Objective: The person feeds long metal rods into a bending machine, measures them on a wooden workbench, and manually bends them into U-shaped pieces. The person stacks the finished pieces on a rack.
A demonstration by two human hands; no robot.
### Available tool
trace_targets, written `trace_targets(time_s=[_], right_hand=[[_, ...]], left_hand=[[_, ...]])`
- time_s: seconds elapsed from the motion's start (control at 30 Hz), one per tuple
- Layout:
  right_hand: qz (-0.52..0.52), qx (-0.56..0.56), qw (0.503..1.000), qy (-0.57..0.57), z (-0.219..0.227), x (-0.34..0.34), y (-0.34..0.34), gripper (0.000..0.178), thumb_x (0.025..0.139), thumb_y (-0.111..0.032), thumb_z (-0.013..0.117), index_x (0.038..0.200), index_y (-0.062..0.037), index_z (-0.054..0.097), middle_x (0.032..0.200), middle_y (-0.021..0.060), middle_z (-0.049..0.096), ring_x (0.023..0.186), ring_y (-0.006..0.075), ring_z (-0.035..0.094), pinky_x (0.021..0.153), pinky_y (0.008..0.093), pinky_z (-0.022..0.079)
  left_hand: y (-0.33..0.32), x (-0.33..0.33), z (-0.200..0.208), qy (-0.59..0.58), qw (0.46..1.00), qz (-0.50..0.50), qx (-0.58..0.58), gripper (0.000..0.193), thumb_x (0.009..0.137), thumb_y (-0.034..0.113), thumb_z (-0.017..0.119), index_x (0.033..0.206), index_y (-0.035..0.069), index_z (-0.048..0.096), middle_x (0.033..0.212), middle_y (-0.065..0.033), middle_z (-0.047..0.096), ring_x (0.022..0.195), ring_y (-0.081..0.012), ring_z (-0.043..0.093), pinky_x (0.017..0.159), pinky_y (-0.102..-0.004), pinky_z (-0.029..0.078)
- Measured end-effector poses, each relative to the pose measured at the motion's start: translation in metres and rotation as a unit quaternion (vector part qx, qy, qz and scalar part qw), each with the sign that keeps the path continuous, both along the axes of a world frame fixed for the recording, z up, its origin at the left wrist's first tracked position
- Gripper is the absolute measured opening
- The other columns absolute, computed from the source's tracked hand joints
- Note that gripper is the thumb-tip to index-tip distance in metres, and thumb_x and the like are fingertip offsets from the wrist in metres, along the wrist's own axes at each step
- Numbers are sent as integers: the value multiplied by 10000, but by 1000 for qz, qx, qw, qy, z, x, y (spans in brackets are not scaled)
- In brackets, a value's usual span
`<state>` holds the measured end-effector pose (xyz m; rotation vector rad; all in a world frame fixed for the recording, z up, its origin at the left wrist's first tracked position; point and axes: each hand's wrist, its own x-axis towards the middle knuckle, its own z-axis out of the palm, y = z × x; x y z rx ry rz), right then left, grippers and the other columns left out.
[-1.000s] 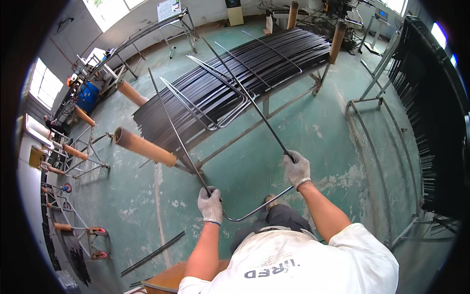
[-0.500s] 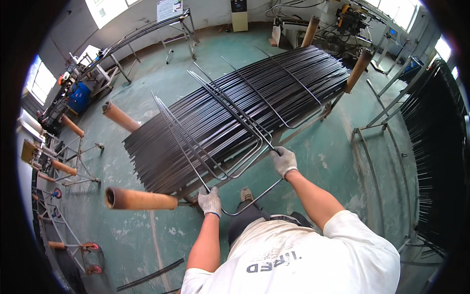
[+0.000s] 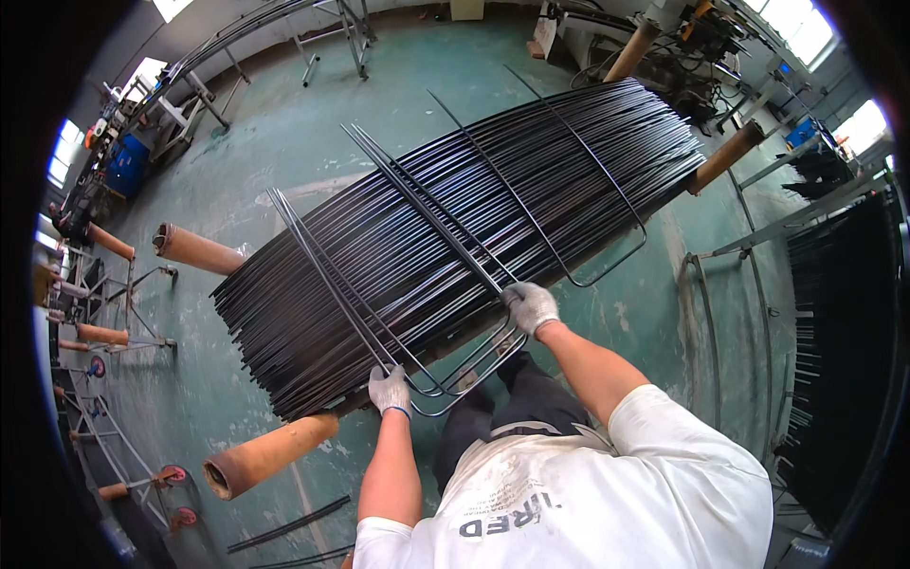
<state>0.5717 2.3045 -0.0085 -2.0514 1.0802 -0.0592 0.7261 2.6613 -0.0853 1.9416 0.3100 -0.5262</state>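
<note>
My left hand (image 3: pixel 389 389), in a pale work glove, is closed around one leg of a U-shaped bent metal tube. Farther right and higher up, my gloved right hand (image 3: pixel 531 308) grips the other side near the bend. Several U-shaped tubes (image 3: pixel 428 201) lie close together here, their legs across a wide stack of straight black rods (image 3: pixel 408 237) and their bends hanging over its near edge. Which of them my fingers enclose besides the one is hard to tell. Another U-shaped tube (image 3: pixel 592 156) lies by itself on the stack, right of my right hand.
Brown cylindrical posts stick out at the stack's corners, one at the near left (image 3: pixel 270 455) and one at the right (image 3: pixel 728 156). A dark rack of rods (image 3: pixel 844 370) stands at the far right. Loose dark strips (image 3: pixel 289 523) lie on the green floor. Wheeled metal frames (image 3: pixel 123 455) are at left.
Both hands have moved forward over the stack's near edge, bringing the held U-shaped tube in among the others. My right hand also shifted slightly left. The view has tilted down.
</note>
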Motion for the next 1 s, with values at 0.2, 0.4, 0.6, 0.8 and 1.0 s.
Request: trace_targets(time_s=[0.2,0.4,0.6,0.8,1.0], right_hand=[[-54,-230,936,260,-25,-16,-118,322,982,-252,775,1277,-124,780,1359,164,754,1320,396,700,1119,505,584],[97,-86,963,236,-38,-32,-163,316,999,-189,702,1280,-73,787,1318,242,806,1245,436,767,1096,520,607],[132,94,987,17,3,6,-108,412,926,-211,834,1290,-20,802,1123,180,845,1065,286,813,966,407,636],[207,185,960,-28,37,41,7,376,940,-230,876,1256,-34,819,1103,149,844,1010,248,810,925,394,640],[359,169,916,59,14,35,102,457,953,-326,840,1326,-68,790,1256,214,816,1205,426,762,1065,496,601]], left_hand=[[-19,3,0,18,999,36,14,86,954,100,748,946,34,692,756,-48,622,675,-174,586,648,-393,487],[-31,2,22,29,998,55,27,86,986,82,726,993,0,706,728,-39,618,569,-154,559,539,-372,438],[-29,0,10,23,996,65,52,234,983,124,753,1149,-41,747,846,-83,703,721,-179,643,680,-376,522],[-33,8,-4,21,991,104,80,347,1007,268,825,1174,-27,750,896,-84,714,782,-187,638,734,-396,536],[-50,17,14,38,983,148,103,490,1042,436,831,1212,-15,744,924,-70,707,827,-185,619,767,-408,534]])
